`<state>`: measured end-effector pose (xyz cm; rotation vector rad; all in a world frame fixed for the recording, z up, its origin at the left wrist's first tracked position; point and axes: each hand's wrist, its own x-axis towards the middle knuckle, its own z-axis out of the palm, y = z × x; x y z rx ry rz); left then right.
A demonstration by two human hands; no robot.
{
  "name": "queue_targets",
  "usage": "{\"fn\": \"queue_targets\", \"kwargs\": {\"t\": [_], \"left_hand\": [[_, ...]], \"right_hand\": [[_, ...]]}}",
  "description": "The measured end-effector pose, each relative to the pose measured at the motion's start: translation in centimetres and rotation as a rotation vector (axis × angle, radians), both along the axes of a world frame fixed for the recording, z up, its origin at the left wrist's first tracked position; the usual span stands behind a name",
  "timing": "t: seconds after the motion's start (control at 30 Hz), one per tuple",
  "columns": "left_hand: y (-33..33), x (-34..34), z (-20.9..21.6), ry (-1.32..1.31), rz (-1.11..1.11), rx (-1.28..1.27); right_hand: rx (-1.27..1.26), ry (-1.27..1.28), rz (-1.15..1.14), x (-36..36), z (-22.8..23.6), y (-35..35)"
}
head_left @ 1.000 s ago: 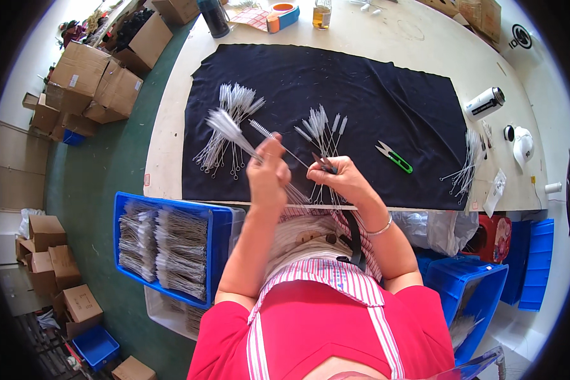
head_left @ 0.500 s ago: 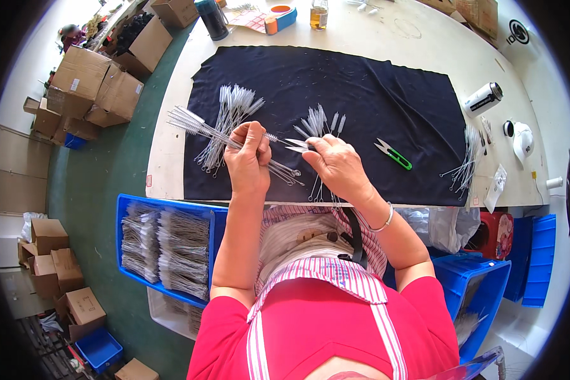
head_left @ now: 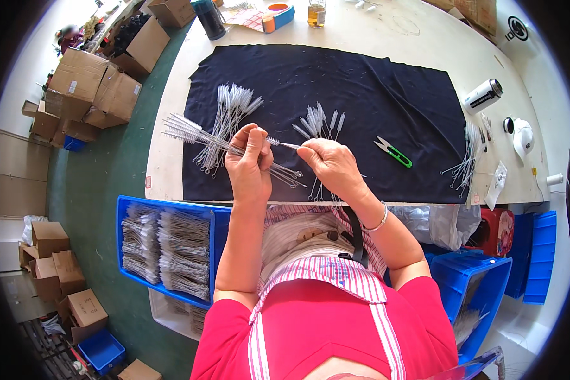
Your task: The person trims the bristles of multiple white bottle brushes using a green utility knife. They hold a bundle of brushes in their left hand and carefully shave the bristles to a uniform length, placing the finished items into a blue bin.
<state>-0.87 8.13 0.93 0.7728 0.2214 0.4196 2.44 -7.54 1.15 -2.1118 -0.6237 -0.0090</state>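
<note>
Wrapped in my left hand (head_left: 249,166) is a bundle of thin wire brushes (head_left: 189,130) with white bristles and looped ends; one bristled tip pokes out to the right of the fingers. My right hand (head_left: 334,166) grips a pair of thread snips (head_left: 290,146), mostly covered by the fingers, its narrow blades together at that tip. Behind the left hand lies a pile of brushes (head_left: 233,104) on a dark cloth (head_left: 367,82). A smaller group of brushes (head_left: 315,120) is partly hidden by the right hand. Green-handled snips (head_left: 396,154) lie farther right.
At the table's right are more brushes (head_left: 468,149), a white bottle (head_left: 483,96) and a white cap (head_left: 523,139). A dark flask (head_left: 208,18), tape (head_left: 278,16) and an amber bottle (head_left: 316,14) stand at the back. Blue bins (head_left: 218,237) flank me.
The snips' blades, spread apart before, have come together at the brush tip. My right hand has shifted slightly left, and the bundle has barely moved.
</note>
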Motion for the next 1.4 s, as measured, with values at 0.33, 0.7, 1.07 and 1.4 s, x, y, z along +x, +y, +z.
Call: {"fn": "queue_targets", "kwargs": {"t": [0.33, 0.7, 1.07, 1.4], "left_hand": [[0.0, -0.1, 0.1, -0.078, -0.064, 0.050], [-0.2, 0.1, -0.2, -0.072, -0.074, 0.038], [0.3, 0.7, -3.6, 0.278, -0.198, -0.022], [-2.3, -0.1, -3.9, 0.193, -0.308, 0.025]], "right_hand": [[0.078, 0.359, 0.132, 1.0, -0.4, -1.1], [0.159, 0.443, 0.137, 1.3, -1.6, -1.0], [0.030, 0.019, -0.197, 2.0, -7.9, -2.6], [0.669, 0.498, -0.050, 1.1, -4.4, 1.3]]}}
